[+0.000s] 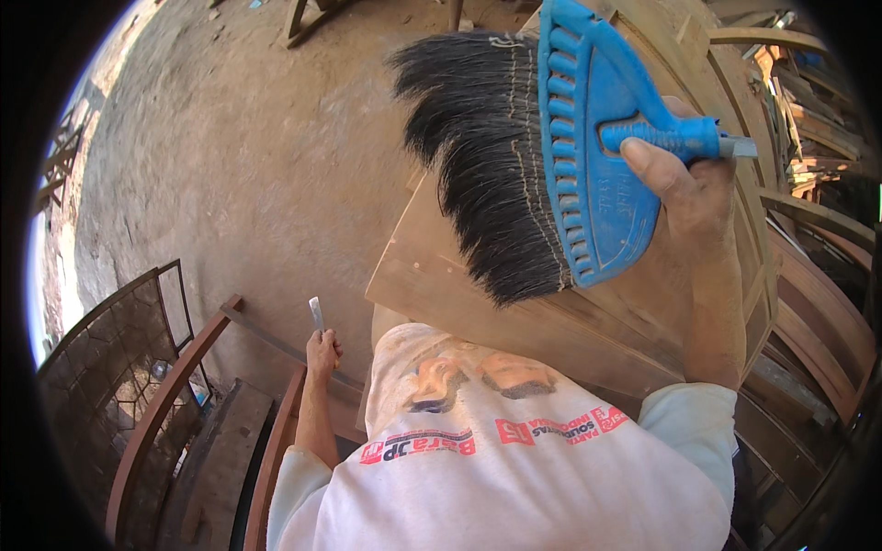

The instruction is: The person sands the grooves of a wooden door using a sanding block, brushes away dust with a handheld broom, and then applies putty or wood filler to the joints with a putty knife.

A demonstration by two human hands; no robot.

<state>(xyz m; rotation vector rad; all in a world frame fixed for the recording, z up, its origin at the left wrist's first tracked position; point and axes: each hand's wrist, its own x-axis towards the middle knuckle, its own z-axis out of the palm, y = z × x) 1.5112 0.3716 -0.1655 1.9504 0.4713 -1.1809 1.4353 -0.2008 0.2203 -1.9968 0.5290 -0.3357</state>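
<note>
My right hand (684, 184) is wrapped round the socket of a blue plastic broom head (588, 165), thumb lying along the top. Its black bristles (487, 156) point left, with pale stitching near their base, and a short grey stub sticks out of the socket. The broom head is raised over a wooden panel (441, 285). Lower down on the left, my left hand (323, 351) is closed round a chisel (317, 313), whose flat metal blade points up and away from me. Most of the chisel's handle is hidden in the fist; a yellowish bit shows beside it.
Reddish-brown timber frames (175, 386) and a metal frame with a mesh pattern (110, 340) stand at lower left. Stacked wood pieces (818, 312) crowd the right side. The brown ground (248, 147) stretches across the far left, with a wooden leg piece (308, 23) at the top.
</note>
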